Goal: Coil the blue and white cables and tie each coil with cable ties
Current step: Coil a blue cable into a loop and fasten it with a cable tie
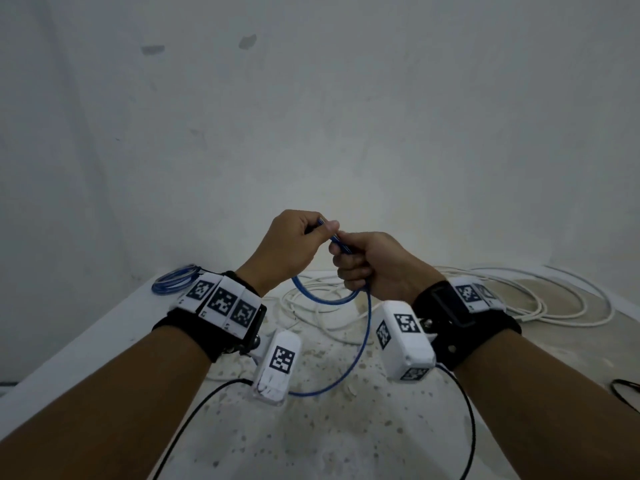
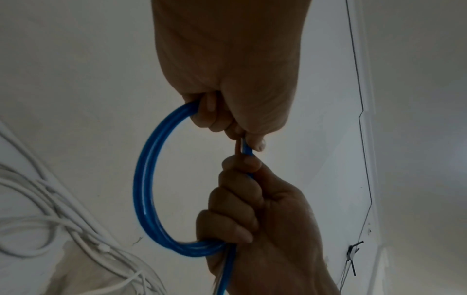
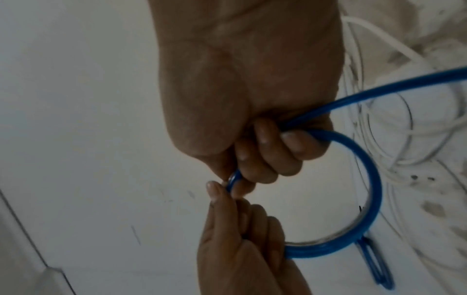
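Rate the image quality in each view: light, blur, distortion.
Head view: dim, even light, sharp on the left hand and right hand, edges bowed by the wide lens. Left wrist view: dark hands, blue cable reasonably crisp. Right wrist view: softest, motion-blurred, white cables smeared.

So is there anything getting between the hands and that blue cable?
No. The left hand and right hand both grip the blue cable directly, holding its loop in the air above the white cables on the table.
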Action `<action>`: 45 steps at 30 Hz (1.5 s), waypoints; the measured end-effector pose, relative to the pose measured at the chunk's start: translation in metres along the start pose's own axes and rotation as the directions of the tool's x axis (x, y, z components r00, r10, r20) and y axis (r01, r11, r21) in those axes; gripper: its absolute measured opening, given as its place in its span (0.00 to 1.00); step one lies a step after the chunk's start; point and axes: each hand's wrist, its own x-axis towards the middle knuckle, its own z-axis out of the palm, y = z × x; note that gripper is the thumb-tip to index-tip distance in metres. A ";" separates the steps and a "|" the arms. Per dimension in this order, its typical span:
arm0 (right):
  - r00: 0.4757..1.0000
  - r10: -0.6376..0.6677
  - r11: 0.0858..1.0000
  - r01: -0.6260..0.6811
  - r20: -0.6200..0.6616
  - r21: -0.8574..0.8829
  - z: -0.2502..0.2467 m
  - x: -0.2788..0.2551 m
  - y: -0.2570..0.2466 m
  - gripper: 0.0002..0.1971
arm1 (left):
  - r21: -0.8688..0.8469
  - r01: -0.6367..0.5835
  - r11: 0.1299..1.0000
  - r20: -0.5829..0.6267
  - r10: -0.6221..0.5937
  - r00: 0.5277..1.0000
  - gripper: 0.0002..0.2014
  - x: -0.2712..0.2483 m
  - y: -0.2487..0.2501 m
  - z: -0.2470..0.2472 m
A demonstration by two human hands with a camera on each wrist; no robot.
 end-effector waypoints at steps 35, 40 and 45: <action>0.918 -0.195 0.810 0.349 -0.345 0.472 0.005 0.012 0.021 0.21 | -0.434 0.148 0.889 -0.260 -0.281 0.924 0.09 -0.025 -0.010 0.015; 0.911 -0.188 0.822 0.350 -0.366 0.449 0.007 0.016 0.026 0.21 | -0.329 0.152 0.932 -0.300 -0.256 0.919 0.09 -0.023 -0.011 0.016; 0.938 -0.182 0.859 0.298 -0.297 0.417 0.010 0.015 0.029 0.21 | -0.300 0.241 0.923 -0.409 -0.352 0.842 0.07 -0.018 -0.014 0.013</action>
